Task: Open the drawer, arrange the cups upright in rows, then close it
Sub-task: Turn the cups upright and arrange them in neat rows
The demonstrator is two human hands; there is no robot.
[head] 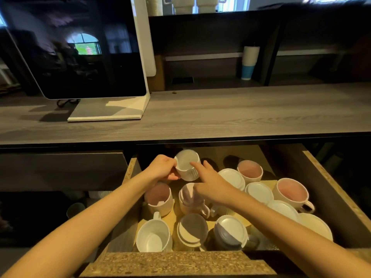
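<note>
The drawer [329, 189] stands pulled out below the counter, holding several cups. My left hand [161, 168] grips a white ribbed cup [187, 165] at the drawer's back left, tilted with its mouth toward me. My right hand [210, 181] touches that cup's rim with an outstretched forefinger, the other fingers loosely curled. Upright cups with pink insides [250, 170] [292, 192] stand at the right. Several cups [232, 176] [260, 191] lie upside down, showing white bases. A white mug [153, 234] stands upright at the front left.
A grey wooden counter [220, 115] overhangs the drawer's back. A dark monitor [76, 49] on a white stand sits at the counter's left. A stack of paper cups [249, 63] stands on the back shelf. The drawer's chipboard front edge [176, 263] is nearest me.
</note>
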